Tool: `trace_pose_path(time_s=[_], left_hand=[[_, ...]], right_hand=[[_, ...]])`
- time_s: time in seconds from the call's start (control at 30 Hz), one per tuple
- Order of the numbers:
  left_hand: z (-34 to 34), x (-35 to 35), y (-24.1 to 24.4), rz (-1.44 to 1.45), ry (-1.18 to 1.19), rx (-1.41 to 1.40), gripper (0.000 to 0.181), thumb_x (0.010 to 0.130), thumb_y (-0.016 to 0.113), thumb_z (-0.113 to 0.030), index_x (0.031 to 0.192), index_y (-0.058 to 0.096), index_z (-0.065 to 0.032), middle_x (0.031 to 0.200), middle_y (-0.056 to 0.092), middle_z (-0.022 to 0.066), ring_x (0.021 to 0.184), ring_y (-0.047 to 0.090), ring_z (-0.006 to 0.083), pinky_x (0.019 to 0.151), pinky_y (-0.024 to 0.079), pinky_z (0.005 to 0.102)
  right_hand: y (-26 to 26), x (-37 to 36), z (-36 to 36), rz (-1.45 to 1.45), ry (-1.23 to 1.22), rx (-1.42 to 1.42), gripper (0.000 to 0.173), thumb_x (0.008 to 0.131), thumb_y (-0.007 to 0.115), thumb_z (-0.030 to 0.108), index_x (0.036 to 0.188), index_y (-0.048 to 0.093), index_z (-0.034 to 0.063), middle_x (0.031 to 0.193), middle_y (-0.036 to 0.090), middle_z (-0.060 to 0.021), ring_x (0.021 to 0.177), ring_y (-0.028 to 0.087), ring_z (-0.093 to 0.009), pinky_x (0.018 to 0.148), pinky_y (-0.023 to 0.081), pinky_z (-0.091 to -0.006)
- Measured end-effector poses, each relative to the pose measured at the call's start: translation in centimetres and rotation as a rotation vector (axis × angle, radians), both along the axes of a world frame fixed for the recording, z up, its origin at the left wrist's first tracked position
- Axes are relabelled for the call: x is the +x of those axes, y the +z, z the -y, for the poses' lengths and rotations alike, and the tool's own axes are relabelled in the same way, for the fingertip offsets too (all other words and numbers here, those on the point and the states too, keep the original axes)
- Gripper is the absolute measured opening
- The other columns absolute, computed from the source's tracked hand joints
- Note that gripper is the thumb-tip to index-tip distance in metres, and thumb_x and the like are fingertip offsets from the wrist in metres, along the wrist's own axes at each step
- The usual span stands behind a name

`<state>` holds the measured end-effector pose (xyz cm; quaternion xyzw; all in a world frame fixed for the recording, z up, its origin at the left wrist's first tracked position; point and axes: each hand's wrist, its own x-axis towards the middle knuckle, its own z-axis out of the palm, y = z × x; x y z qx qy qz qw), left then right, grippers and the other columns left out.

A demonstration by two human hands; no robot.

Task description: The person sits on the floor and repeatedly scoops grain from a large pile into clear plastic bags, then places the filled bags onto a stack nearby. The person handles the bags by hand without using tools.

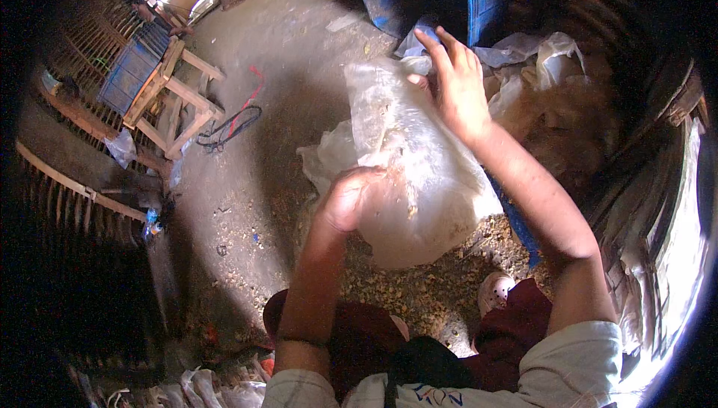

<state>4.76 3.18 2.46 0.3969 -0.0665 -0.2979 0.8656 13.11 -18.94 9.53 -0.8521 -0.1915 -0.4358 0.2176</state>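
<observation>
A translucent plastic bag (420, 206) hangs in front of me, with a few pale crumbs clinging to it. My left hand (350, 197) grips its left side; the fingertips are blurred against the film. At the bag's upper right, my right hand (457, 82) has its fingers spread, the thumb beside the plastic. Behind the bag, on the left, more crumpled plastic film (331, 153) shows. Beneath it the floor is strewn with pale brown crumbs or chips (415, 290).
A blue plastic crate (488, 4) lies on its side ahead, with loose plastic bags (552, 52) by it. To the left stands a wooden stand (179, 99) with a blue crate (134, 66); a dark cord (235, 127) lies nearby. Stacked sheets (645, 273) line the right.
</observation>
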Motion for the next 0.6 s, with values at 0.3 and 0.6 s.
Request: trace_pose_path(time_s=[0.3,0.6], left_hand=[[0.0,0.5,1.8,-0.011,0.113,-0.24,0.059,0.077,0.053,-0.008,0.133,0.041,0.0065,0.128,0.053,0.0222,0.116,0.054,0.0324,0.101,0.043,0.0456],[-0.2,0.6,0.3,-0.05,-0.052,-0.7,0.066,0.074,0.049,-0.025,0.13,0.044,0.0093,0.128,0.052,0.0244,0.116,0.051,0.0392,0.104,0.039,0.052]], right_hand=[[-12.8,-4.4,1.7,-1.142,-0.382,-0.144,0.065,0.097,0.03,0.055,0.152,0.008,0.028,0.157,0.001,-0.0201,0.145,0.001,-0.038,0.113,0.002,-0.0582],[-7.0,-11.2,-3.7,-0.283,0.523,-0.291,0.071,0.093,0.04,0.055,0.146,0.032,0.0077,0.152,0.019,-0.026,0.143,0.011,-0.042,0.112,0.006,-0.0593]])
